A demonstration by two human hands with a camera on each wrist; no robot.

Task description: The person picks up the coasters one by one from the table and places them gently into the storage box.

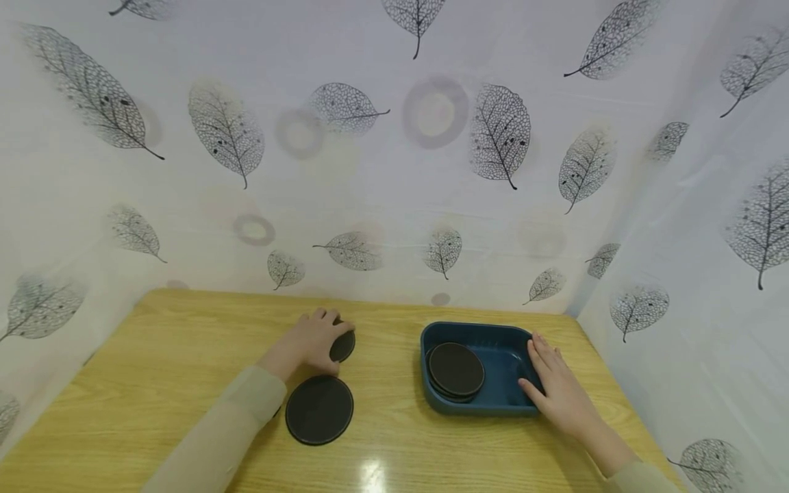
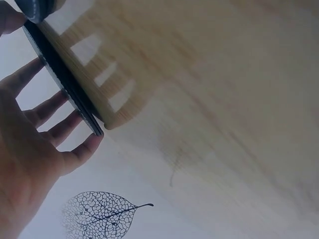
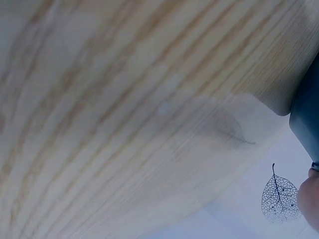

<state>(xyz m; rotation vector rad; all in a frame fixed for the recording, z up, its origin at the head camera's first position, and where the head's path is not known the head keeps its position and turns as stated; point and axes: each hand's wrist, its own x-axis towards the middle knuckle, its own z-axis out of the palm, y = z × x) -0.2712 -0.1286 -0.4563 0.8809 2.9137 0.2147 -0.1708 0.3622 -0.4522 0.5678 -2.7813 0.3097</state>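
Note:
My left hand (image 1: pixel 317 340) reaches over a small black round coaster (image 1: pixel 342 344) on the table, gripping it by its edges. In the left wrist view the fingers spread along the rim of this coaster (image 2: pixel 65 79), seen edge-on. Just nearer lies a larger black coaster (image 1: pixel 319 409), flat on the wood. To the right stands a blue rectangular bin (image 1: pixel 481 411) with a stack of black coasters (image 1: pixel 457 370) in its left part. My right hand (image 1: pixel 557 390) rests on the bin's right rim, fingers fairly straight, thumb over the inner side. Only a fingertip (image 3: pixel 310 199) shows in the right wrist view.
A light wood table (image 1: pixel 382 445) bears everything. Behind it and on the right hang white curtains with a grey leaf print (image 1: pixel 501 133). The edge of another dark object (image 1: pixel 277 412) peeks out from beside the left sleeve, mostly hidden.

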